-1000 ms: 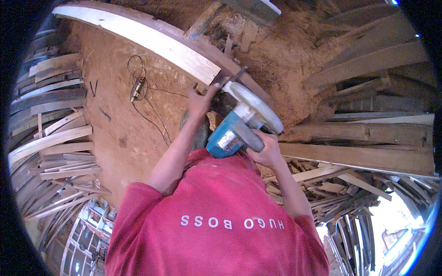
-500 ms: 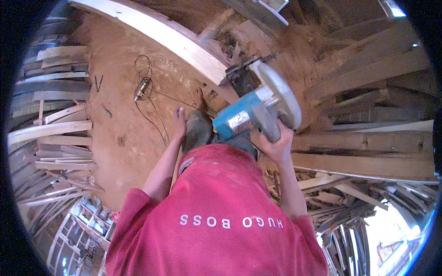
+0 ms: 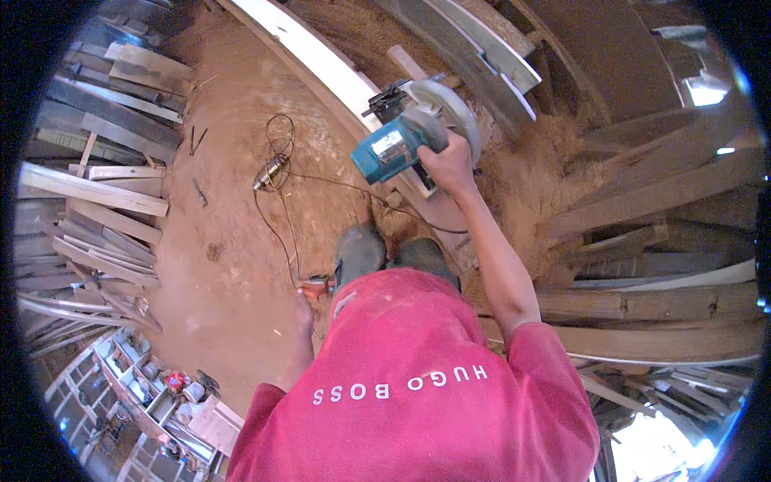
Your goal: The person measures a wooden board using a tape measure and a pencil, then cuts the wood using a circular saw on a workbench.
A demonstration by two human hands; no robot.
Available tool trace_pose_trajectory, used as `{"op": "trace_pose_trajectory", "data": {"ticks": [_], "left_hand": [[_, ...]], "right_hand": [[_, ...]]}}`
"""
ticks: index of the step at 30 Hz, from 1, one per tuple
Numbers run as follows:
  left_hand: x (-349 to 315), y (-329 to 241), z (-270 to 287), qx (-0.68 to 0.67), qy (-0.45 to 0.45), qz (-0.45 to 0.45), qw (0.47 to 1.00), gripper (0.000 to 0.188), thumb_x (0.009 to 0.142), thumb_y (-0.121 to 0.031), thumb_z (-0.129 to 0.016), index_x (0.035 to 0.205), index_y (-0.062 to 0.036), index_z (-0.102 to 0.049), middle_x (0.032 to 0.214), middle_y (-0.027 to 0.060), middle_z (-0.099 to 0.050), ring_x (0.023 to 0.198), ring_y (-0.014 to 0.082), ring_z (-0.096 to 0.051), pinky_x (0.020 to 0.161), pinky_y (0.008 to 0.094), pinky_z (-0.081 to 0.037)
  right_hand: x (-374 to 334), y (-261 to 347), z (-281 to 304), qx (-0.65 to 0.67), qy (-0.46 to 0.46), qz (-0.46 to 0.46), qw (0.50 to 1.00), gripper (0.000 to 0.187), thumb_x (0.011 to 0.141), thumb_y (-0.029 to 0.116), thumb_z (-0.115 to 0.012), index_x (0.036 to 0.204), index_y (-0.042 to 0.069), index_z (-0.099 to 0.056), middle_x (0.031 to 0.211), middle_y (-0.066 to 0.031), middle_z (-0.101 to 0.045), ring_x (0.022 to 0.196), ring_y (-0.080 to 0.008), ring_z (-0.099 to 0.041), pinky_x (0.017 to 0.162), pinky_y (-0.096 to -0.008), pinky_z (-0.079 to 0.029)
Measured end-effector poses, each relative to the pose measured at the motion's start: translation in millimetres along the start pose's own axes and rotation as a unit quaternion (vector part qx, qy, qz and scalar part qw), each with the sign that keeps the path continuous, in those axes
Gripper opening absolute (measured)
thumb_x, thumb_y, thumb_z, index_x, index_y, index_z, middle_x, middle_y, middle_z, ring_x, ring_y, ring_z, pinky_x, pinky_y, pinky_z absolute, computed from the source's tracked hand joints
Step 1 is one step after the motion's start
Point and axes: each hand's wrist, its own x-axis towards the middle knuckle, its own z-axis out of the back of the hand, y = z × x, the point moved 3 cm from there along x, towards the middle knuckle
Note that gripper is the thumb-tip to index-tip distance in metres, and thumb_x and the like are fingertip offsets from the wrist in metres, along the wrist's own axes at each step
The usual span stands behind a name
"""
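Observation:
A teal circular saw [image 3: 395, 150] with a pale rounded blade guard stands over the near end of a long light plank [image 3: 317, 60]. My right hand [image 3: 450, 165] is closed round its dark rear handle, with the arm stretched forward. The saw's black base is at the plank, but I cannot tell whether it touches. My left hand [image 3: 304, 312] is low beside my left knee, next to an orange object [image 3: 317, 287] whose kind is unclear. Its fingers are mostly hidden, so any grip on that object cannot be made out.
A dark cord [image 3: 285, 132] loops on the brown floor round a metallic cylindrical object [image 3: 271, 171]. Stacked boards [image 3: 128, 145] line the left side, and long timbers [image 3: 642, 305] fill the right. A compartmented wooden rack [image 3: 132, 373] with small items stands at the lower left.
My right hand has carried the saw forward and left, from near my lap to over the plank. My left hand has drawn back toward me, and the orange object now shows.

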Motion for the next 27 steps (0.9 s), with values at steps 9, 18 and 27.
{"op": "trace_pose_trajectory", "data": {"ticks": [9, 18, 27], "left_hand": [[26.8, 0.8, -19.9, -0.208, 0.017, -0.064, 0.976, 0.066, 0.107, -0.056, -0.031, 0.122, 0.0012, -0.061, 0.109, 0.0121, -0.068, 0.097, 0.0194, -0.065, 0.076, 0.0363, -0.052], [35.3, -14.8, 5.7, -0.193, 0.023, -0.044, 0.980, 0.068, 0.106, -0.057, -0.034, 0.121, 0.0038, -0.059, 0.096, 0.0106, -0.064, 0.081, 0.0187, -0.062, 0.073, 0.0338, -0.052], [29.4, -100.6, 23.1, -0.106, 0.028, -0.077, 0.991, 0.069, 0.105, -0.060, -0.035, 0.134, -0.0020, -0.056, 0.103, 0.0114, -0.065, 0.086, 0.0190, -0.063, 0.073, 0.0348, -0.049]], "right_hand": [[88.4, 18.8, -83.0, -0.035, 0.058, 0.051, 0.996, 0.042, 0.072, 0.029, -0.075, 0.101, -0.001, -0.072, 0.095, -0.0269, -0.072, 0.094, -0.0399, -0.071, 0.088, -0.0438, -0.056], [145.7, 40.6, -136.5, -0.015, 0.048, 0.068, 0.996, 0.050, 0.072, 0.039, -0.073, 0.102, -0.001, -0.071, 0.093, -0.0286, -0.070, 0.090, -0.0416, -0.070, 0.084, -0.0457, -0.054], [128.9, 46.2, -136.0, -0.007, -0.005, -0.002, 1.000, 0.067, 0.074, 0.037, -0.076, 0.130, 0.005, -0.058, 0.123, -0.0263, -0.063, 0.114, -0.0417, -0.061, 0.104, -0.0478, -0.047]]}}
